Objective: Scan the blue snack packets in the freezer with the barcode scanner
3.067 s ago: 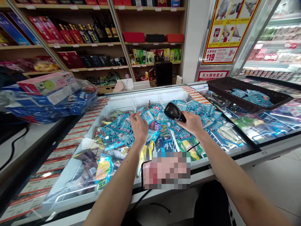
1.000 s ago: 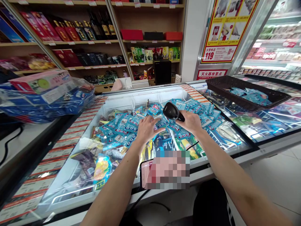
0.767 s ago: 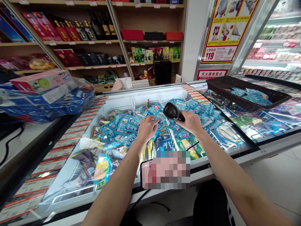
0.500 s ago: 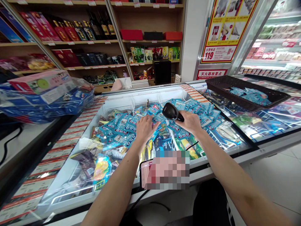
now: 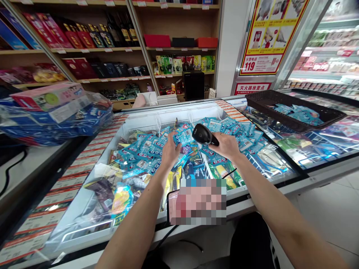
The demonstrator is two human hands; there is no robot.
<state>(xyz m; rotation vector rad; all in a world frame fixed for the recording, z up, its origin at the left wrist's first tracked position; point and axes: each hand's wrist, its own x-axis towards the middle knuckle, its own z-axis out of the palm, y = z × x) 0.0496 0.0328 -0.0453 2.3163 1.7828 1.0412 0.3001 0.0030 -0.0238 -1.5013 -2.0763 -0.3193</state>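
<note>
My right hand (image 5: pixel 226 145) is wrapped round the handle of a black handheld scanner (image 5: pixel 202 134), whose head points left above the freezer. To its left, my left hand (image 5: pixel 169 151) pinches the left edge of a light-blue packet (image 5: pixel 184 136), its printed face turned up. Many similar blue packets (image 5: pixel 148 147) lie heaped in the open freezer on both sides of a white wire divider (image 5: pixel 204 162). Yellow and dark packets lie nearer me. A phone (image 5: pixel 174 207), partly covered by a blurred patch, rests at the freezer's front edge.
A dark basket (image 5: pixel 294 112) holding blue packets sits on the freezer at the right. Boxes in a plastic-wrapped bundle (image 5: pixel 56 119) stand at the left. Behind are shelves (image 5: pixel 179 22) of goods and part of another person's arm (image 5: pixel 139 101). A black cable hangs in front.
My left hand has drawn slightly left, its fingers closing in, and the blue packet beside it now shows more of its face. The scanner has shifted slightly left and down.
</note>
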